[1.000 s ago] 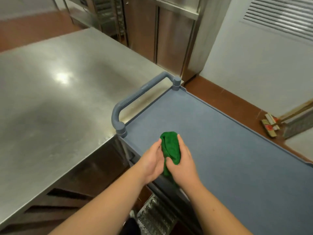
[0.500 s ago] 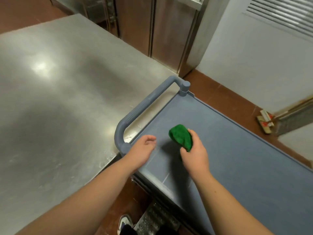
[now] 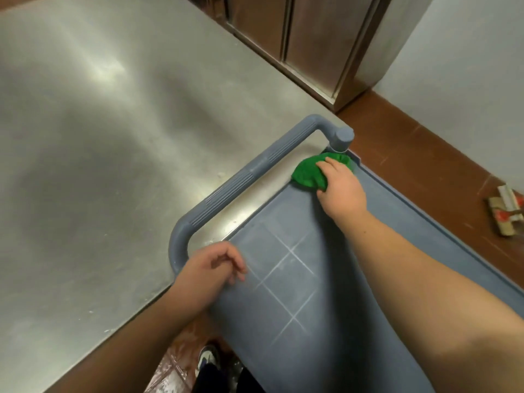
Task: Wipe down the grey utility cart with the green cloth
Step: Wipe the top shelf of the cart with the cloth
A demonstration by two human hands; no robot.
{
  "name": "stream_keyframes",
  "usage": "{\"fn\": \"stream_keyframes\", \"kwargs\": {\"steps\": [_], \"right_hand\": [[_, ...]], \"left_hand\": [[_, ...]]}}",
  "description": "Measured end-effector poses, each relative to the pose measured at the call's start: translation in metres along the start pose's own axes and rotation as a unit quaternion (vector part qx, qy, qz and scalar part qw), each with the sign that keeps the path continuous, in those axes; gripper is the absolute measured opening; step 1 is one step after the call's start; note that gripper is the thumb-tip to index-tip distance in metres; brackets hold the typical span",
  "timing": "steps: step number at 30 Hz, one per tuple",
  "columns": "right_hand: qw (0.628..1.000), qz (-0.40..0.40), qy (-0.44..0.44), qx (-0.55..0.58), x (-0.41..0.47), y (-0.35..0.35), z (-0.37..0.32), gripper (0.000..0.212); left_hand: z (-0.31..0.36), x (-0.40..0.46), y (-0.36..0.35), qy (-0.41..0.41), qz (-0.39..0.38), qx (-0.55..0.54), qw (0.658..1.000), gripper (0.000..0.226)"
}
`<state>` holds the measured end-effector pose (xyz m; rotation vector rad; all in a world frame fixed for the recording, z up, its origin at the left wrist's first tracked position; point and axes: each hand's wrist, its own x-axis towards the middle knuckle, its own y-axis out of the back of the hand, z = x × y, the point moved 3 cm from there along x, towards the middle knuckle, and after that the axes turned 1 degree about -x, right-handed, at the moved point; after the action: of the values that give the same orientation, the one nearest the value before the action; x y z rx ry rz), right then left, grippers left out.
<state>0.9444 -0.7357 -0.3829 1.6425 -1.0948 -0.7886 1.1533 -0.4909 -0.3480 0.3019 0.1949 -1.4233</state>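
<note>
Fingers [image 3: 326,165] of the right hand [image 3: 341,188] are curled over the green cloth [image 3: 307,173], which is bunched and pressed down onto the top shelf of the grey utility cart [image 3: 397,251] at its far corner. The cloth is seen just beside the rounded post where the cart handle [image 3: 243,182] meets the shelf, and it touches the raised rim there. The left hand [image 3: 211,269] is rested at the near corner of the shelf, by the lower bend of the handle; its fingers are loosely curled and nothing is held in them. Pale crossing lines [image 3: 286,282] are marked on the shelf surface between the two forearms. A stainless steel table [image 3: 99,137] is set directly against the handle side of the cart. Steel cabinet doors [image 3: 312,38] are seen beyond the table, and a brush-like object [image 3: 504,214] lies on the reddish floor at the right edge. A shoe [image 3: 207,361] is visible below the cart's near end.
</note>
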Motion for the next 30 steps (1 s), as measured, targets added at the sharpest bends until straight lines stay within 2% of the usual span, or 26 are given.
{"fn": "stream_keyframes", "kwargs": {"steps": [2, 5, 10, 14, 20, 22, 24, 27, 30], "right_hand": [[1.0, 0.005, 0.011, 0.0, 0.003, -0.01, -0.004, 0.063], [0.999, 0.022, 0.039, -0.01, -0.01, -0.015, -0.014, 0.059], [0.997, -0.018, 0.063, -0.036, -0.044, -0.022, -0.045, 0.057], [0.996, -0.041, 0.075, -0.027, -0.079, -0.033, -0.084, 0.055], [0.987, -0.08, 0.137, -0.032, -0.153, -0.056, -0.159, 0.053], [0.983, -0.096, 0.156, -0.026, -0.177, -0.063, -0.183, 0.051], [0.983, -0.098, 0.156, -0.018, -0.199, -0.06, -0.2, 0.053], [0.994, -0.053, 0.097, 0.005, -0.223, -0.046, -0.204, 0.054], [0.998, 0.018, 0.009, 0.054, -0.258, -0.026, -0.197, 0.059]], "left_hand": [[0.0, 0.002, 0.006, 0.012, 0.032, -0.1, 0.994, 0.02], [-0.004, -0.001, 0.01, 0.019, 0.057, -0.213, 0.975, 0.023], [-0.006, -0.004, 0.016, -0.01, 0.04, -0.268, 0.963, 0.025], [-0.008, -0.006, 0.023, -0.019, 0.051, -0.331, 0.942, 0.019], [-0.011, -0.017, 0.033, -0.033, 0.083, -0.381, 0.92, 0.028], [-0.009, -0.029, 0.037, -0.034, 0.093, -0.382, 0.919, 0.028], [-0.007, -0.051, 0.045, -0.038, 0.091, -0.346, 0.933, 0.03], [-0.014, -0.083, 0.06, -0.042, 0.084, -0.252, 0.963, 0.044], [-0.027, -0.118, 0.081, -0.026, 0.103, -0.149, 0.983, 0.038]]}}
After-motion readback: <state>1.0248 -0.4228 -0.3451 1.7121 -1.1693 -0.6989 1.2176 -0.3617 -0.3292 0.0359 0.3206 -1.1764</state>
